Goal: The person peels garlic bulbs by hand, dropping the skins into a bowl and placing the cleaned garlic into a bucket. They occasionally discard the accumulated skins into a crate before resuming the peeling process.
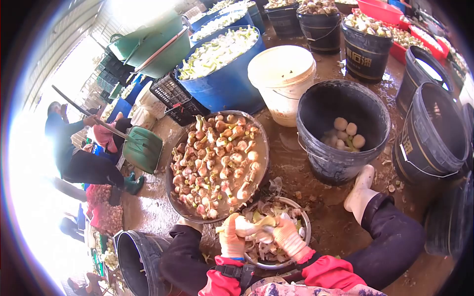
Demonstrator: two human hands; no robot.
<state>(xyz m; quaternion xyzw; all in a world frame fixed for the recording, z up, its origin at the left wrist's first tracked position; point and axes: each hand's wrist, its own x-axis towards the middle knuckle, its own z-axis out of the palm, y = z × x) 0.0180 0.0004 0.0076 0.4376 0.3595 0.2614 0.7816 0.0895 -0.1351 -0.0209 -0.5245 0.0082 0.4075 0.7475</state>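
My left hand (231,240), in an orange-striped work glove, is closed around a pale garlic bulb (245,226) whose stem points to the right. My right hand (290,238), gloved the same way, is closed at the stem end; I cannot tell what its fingers grip there. Both hands are over a metal basin (307,228) filled with garlic skins and trimmings (264,249). Just beyond lies a wide round tub (267,163) of unpeeled garlic bulbs (212,163) in muddy water. A black bucket (326,165) ahead to the right holds several peeled bulbs (341,135).
A white bucket (281,93) and a blue tub (222,89) of cut stems stand farther back. Black buckets (434,133) line the right side; another (136,256) is near my left leg. At left, a person (74,143) holds a green shovel (143,149). The floor (326,212) is wet.
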